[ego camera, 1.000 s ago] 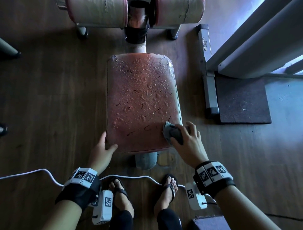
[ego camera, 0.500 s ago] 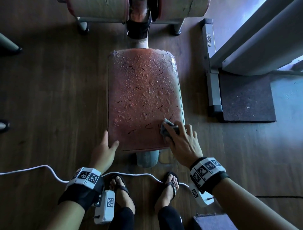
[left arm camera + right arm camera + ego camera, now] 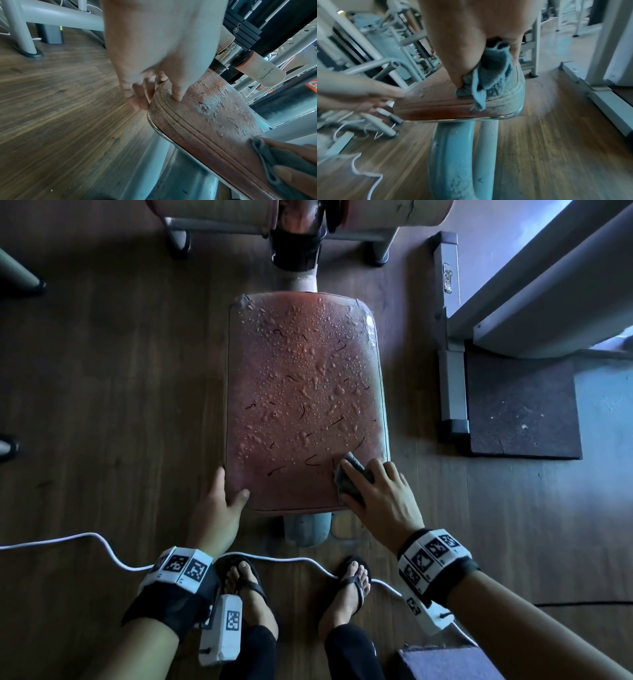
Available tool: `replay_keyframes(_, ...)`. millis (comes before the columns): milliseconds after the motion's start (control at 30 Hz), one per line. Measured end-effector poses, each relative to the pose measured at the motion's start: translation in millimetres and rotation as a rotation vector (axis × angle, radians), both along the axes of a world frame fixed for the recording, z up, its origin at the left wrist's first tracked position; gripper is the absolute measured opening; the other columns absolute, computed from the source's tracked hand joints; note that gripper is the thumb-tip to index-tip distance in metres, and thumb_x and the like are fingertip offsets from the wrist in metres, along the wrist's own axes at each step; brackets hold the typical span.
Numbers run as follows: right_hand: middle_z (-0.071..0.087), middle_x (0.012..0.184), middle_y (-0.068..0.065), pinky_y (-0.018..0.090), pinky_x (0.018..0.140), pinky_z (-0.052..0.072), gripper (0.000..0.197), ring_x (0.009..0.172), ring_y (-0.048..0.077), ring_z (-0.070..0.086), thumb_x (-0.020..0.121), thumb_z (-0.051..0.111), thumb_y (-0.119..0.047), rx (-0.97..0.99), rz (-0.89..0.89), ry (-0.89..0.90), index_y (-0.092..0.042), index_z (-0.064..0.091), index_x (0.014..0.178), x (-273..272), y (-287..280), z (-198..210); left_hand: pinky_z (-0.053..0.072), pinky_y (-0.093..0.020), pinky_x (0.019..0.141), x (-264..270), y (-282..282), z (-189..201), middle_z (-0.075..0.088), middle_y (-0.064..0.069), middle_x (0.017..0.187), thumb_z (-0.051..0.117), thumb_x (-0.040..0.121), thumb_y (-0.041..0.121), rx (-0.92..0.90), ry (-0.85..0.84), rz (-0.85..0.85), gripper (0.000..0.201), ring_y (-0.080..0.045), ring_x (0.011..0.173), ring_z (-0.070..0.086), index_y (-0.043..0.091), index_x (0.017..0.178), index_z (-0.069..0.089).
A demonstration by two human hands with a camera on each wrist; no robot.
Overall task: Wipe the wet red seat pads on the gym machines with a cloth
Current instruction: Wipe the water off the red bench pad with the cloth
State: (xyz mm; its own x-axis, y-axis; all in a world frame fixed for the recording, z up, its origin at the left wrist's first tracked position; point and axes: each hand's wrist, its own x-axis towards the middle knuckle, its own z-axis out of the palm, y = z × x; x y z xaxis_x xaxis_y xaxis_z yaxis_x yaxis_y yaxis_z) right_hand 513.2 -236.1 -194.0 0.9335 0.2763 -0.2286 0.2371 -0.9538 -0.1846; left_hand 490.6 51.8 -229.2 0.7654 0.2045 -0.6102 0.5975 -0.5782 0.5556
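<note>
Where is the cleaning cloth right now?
In the head view the cloth sits bunched under the right hand, on the near right corner of the wet red seat pad, across from the left hand.

Head view dim, daylight entering upper right, glinting on wet seat pad (image 3: pixel 305 405); floor (image 3: pixel 102 405) at left in shadow. Wrist views brighter, motion-blurred, edges bent by wide lens

White cable (image 3: pixel 102 546) across wooden floor (image 3: pixel 120 371)
</note>
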Motion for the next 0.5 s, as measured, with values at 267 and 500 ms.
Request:
replay_keyframes(267, 0.054, 0.108, 0.009, 0.044, 0.071, 0.051, 0.057, 0.091, 0.031, 0.051, 0.089, 0.059, -0.049, -0.026, -0.107, 0.007, -0.021, 0.051, 0.138, 14, -4, 1, 0.035, -0.043, 0.113, 0, 0, 0, 0.043, -0.013, 0.152, 0.06, 0.097, 0.029, -0.004, -0.039, 0.042, 0.069, -0.03, 0.139, 0.042, 0.011, 0.154, 0.027)
replay_keyframes(500, 0.054, 0.11, 0.008, 0.045, 0.07, 0.052, 0.058, 0.091, 0.032, 0.052, 0.089, 0.059, -0.049, -0.037, -0.11, 0.013, -0.023, 0.048, 0.14, 16, -11, -1, 0.034, -0.042, 0.114, 0, 0, 1, 0.042, -0.012, 0.153, 0.061, 0.096, 0.029, -0.021, -0.054, 0.055, 0.069, -0.028, 0.141, 0.039, 0.011, 0.154, 0.028)
